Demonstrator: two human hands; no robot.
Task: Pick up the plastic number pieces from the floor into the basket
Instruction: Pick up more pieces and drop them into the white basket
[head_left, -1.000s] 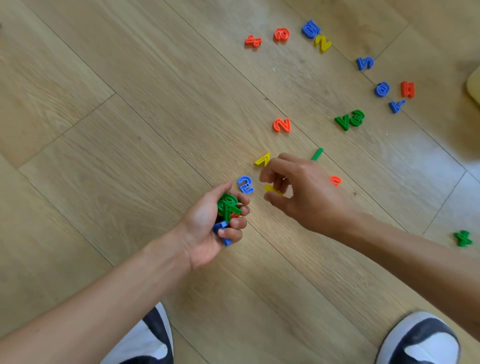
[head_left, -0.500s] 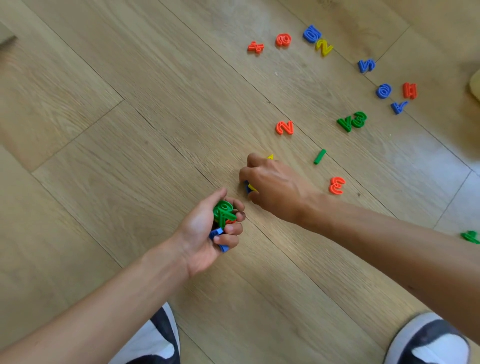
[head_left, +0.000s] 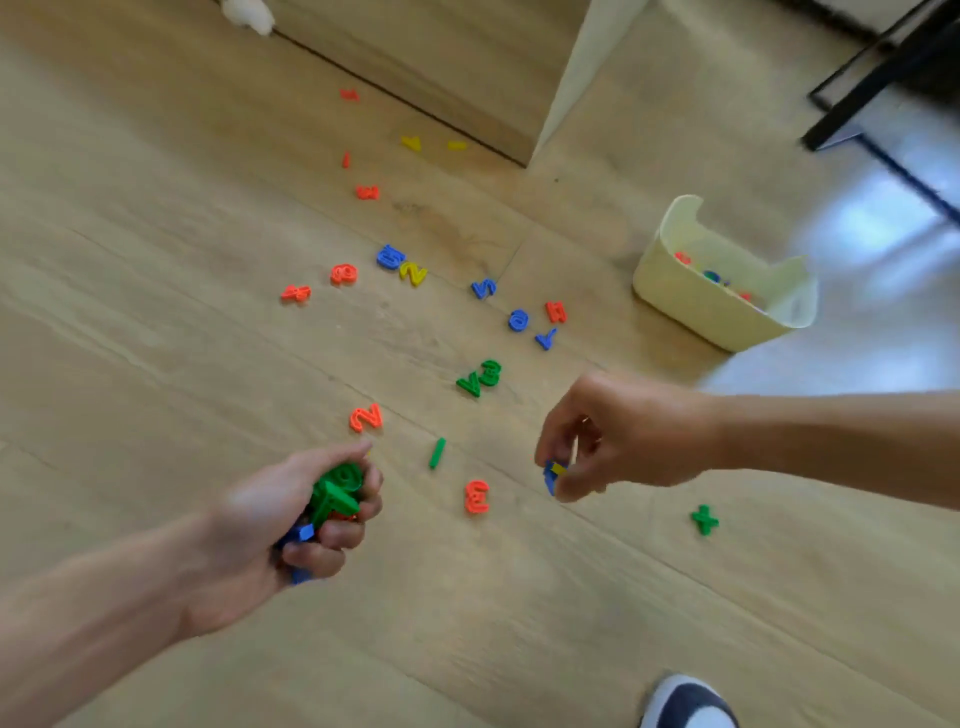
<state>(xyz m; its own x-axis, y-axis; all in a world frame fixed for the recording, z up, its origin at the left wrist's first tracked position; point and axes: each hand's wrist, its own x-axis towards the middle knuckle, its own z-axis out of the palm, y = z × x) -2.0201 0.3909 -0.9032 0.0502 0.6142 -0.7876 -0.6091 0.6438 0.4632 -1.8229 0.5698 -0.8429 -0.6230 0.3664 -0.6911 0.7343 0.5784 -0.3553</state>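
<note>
Wood plank floor (head_left: 156, 364) takes up basically everything, with a pale yellow basket (head_left: 691, 304) sitting off to the upper right, a few coloured pieces already inside it. There's a wooden cabinet edge (head_left: 467, 78) up top and a black frame (head_left: 883, 78) in the far right corner. Toe of a shoe (head_left: 688, 701) pokes in at the bottom.

Left hand (head_left: 291, 525) is curled tight around a bunch of pieces, green ones (head_left: 335, 491) bulging out the top and blue (head_left: 301, 532) peeking between the fingers. Right hand (head_left: 613, 431) is pinched narrow on a small blue and yellow clump (head_left: 555, 474), fingertips pointing down, just above the floor.

Loose ones between the hands: orange 2 (head_left: 366, 418), green stick (head_left: 437, 452), orange 3 (head_left: 477, 496). Green plus (head_left: 704, 519) sits right of the right hand. Green pair (head_left: 480, 376) is further up, then a scattered band of blue, orange and yellow pieces, with more back by the cabinet. Lots of bare floor on the left and bottom, and a clear stretch from the right hand up to the basket
</note>
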